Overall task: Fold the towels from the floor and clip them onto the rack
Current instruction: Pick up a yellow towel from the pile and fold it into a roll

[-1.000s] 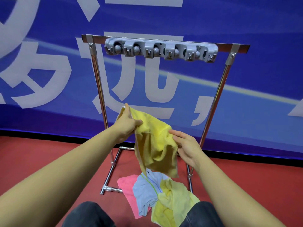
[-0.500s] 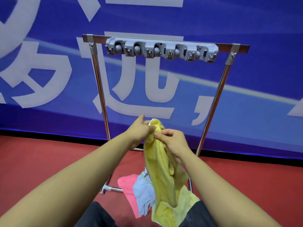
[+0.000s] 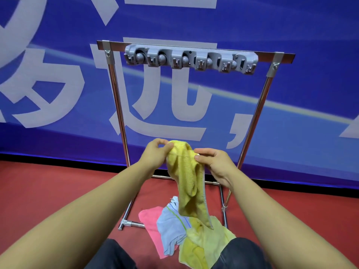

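Yellow towel hides rack's base bar; floor pile half-covered.

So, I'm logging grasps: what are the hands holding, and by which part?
Both the left hand and right hand pinch the yellow terry towel at its bunched top edge; the rest hangs down.

A blue banner with large pale characters fills the background, a light stripe curving across it. Below lies a red floor. Dark trousers, perhaps jeans, show at the bottom edge.
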